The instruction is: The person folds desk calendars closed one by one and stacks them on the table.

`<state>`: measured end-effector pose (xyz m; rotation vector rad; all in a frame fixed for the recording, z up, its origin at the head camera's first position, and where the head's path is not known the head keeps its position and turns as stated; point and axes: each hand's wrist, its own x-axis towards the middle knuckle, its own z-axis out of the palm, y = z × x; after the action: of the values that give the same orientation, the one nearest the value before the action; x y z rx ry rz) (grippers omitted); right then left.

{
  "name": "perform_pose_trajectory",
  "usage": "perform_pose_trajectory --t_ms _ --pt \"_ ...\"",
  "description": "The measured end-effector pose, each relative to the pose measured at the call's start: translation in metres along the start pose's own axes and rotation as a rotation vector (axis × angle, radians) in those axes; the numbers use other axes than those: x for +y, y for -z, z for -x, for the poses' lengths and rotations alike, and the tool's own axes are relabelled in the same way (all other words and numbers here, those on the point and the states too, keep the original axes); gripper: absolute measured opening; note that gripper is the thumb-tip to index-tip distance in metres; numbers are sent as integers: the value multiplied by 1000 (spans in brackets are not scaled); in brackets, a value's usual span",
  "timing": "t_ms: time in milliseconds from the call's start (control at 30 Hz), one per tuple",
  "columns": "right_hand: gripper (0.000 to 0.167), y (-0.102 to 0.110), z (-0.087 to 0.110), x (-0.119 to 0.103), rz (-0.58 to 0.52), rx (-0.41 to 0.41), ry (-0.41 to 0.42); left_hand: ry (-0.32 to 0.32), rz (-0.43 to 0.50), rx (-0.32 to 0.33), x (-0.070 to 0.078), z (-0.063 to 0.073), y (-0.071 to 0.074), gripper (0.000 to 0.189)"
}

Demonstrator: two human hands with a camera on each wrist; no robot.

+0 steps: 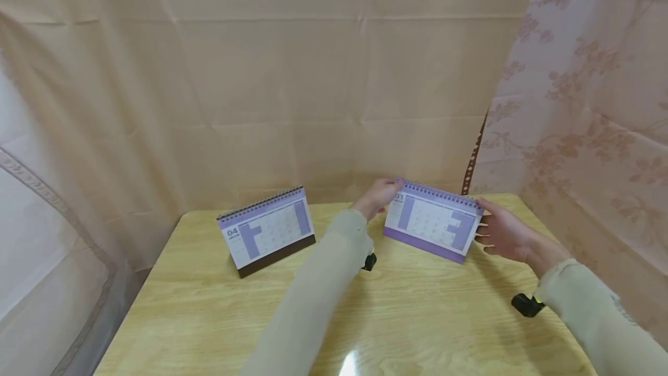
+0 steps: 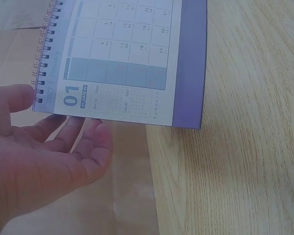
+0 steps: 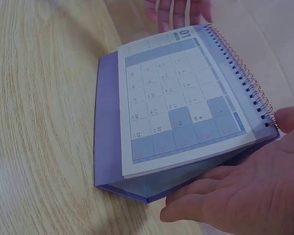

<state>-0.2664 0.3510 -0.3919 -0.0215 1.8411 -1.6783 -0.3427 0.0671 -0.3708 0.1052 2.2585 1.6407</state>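
Note:
A purple desk calendar (image 1: pixel 430 219) with a spiral binding along its top shows its January page in all views. At its left top corner, my left hand (image 1: pixel 377 197) holds it, thumb (image 2: pixel 20 98) by the end of the spiral and fingers partly hidden behind. My right hand (image 1: pixel 505 232) holds the opposite top corner. In the right wrist view, that thumb (image 3: pixel 288 119) touches the spiral's end while the other fingers lie along the side and back. The calendar is propped in a tent shape; whether its base bears fully on the table cannot be told.
A second desk calendar (image 1: pixel 271 231) with a dark base, on page 04, stands at the left on the wooden table (image 1: pixel 209 318). Beige cloth (image 1: pixel 287 86) hangs just behind the table's back edge, and a floral curtain (image 1: pixel 590 103) hangs at the right.

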Motion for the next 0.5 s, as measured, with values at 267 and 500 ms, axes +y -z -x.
perform_pose_trajectory --t_ms 267,500 --pt "101 5 3 0 -3 9 1 -34 -53 1 6 -1 -4 53" --pt "99 7 9 5 -9 20 -31 -25 -82 -15 6 -1 -10 55"
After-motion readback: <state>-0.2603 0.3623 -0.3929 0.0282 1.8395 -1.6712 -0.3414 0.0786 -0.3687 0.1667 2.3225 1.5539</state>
